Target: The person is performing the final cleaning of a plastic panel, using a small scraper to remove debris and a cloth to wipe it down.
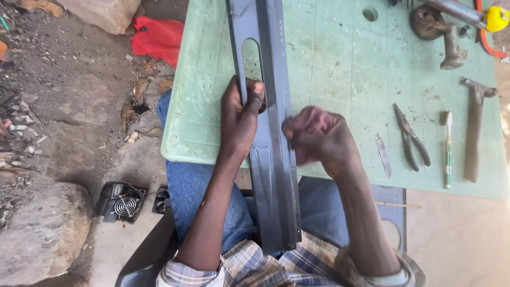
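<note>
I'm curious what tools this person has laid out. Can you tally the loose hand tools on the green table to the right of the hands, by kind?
Pliers: 1
Hammer: 1
Toothbrush: 1
Small flat metal blade: 1
Total: 4
The long dark metal strip, gripped by the left hand, is not counted.

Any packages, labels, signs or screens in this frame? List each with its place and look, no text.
None that can be made out: no package, label, sign or screen shows.
Closest to packaging: a crumpled red plastic bag on the ground left of the green table.
The hands hold only a bare dark metal strip: left hand grips it, right hand is blurred at its edge.
</note>
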